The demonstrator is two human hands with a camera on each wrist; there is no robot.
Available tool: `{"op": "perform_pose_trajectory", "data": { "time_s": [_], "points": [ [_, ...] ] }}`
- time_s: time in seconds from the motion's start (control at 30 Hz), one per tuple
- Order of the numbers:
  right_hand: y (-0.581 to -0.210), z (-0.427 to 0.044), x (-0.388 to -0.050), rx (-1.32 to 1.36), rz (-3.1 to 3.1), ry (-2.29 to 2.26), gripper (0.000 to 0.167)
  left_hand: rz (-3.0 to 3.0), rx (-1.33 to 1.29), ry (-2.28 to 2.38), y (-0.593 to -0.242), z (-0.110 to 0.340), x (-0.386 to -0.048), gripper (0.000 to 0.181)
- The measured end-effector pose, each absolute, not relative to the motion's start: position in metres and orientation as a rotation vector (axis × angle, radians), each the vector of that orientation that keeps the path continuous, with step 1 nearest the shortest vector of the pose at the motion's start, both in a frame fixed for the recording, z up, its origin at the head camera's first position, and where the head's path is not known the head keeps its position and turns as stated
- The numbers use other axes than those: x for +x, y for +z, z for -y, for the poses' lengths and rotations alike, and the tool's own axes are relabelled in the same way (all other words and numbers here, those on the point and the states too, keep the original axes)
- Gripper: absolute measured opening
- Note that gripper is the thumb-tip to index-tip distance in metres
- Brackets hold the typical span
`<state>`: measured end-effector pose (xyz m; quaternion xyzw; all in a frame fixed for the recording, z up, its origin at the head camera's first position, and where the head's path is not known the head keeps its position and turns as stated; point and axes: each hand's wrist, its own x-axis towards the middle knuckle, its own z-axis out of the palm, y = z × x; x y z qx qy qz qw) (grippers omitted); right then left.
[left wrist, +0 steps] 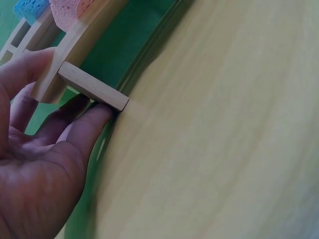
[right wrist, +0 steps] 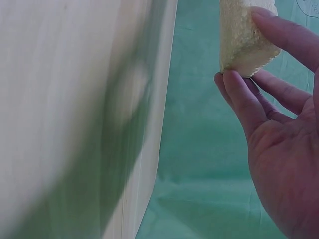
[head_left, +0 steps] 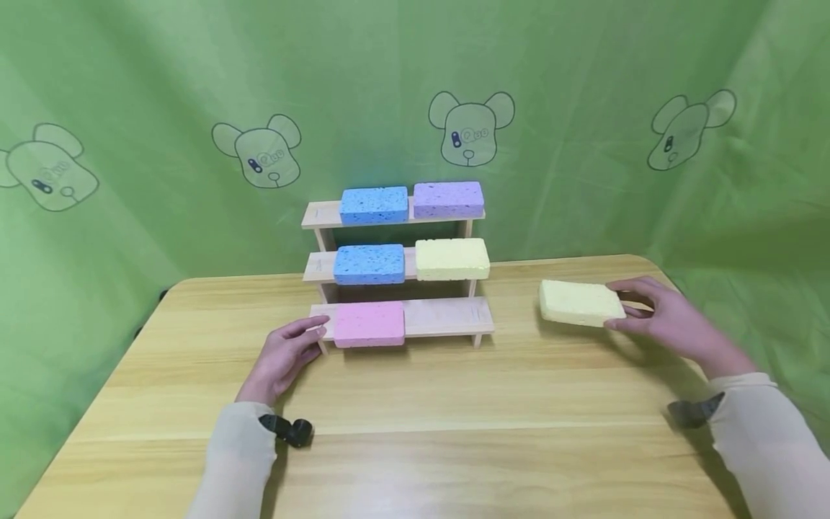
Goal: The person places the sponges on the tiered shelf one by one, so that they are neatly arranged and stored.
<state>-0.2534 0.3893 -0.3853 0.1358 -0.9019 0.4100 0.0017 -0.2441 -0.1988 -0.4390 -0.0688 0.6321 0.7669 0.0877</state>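
Note:
My right hand (head_left: 668,322) pinches a pale yellow sponge (head_left: 579,303) by its right end, above the table to the right of the rack; its shadow falls below. In the right wrist view the thumb presses one face of that sponge (right wrist: 244,37) and the fingers lie under its end. At the left end of the three-step wooden rack (head_left: 441,317), my left hand (head_left: 280,360) grips the lowest shelf, thumb on top and fingers beneath by the leg (left wrist: 94,87). A pink sponge (head_left: 369,324) sits on that shelf, just right of the left hand.
On the middle shelf are a blue sponge (head_left: 369,264) and another yellow sponge (head_left: 452,259). The top shelf bears a blue sponge (head_left: 374,205) and a purple sponge (head_left: 449,200). A green curtain (head_left: 551,216) with bear outlines hangs behind the wooden table (head_left: 454,404).

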Motion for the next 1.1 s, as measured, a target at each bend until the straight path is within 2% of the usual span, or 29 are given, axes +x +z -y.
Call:
{"op": "perform_pose_trajectory", "data": {
  "time_s": [0.7, 1.1],
  "points": [
    [-0.384, -0.379, -0.241, 0.423, 2.804, 1.227, 0.065, -1.882, -0.208, 2.293, -0.441, 0.199, -0.243, 0.031],
    [-0.387, -0.360, -0.235, 0.410, 2.724, 1.471, 0.061, -1.875, -0.215, 2.293, -0.442, 0.199, -0.244, 0.026]
  ]
}}
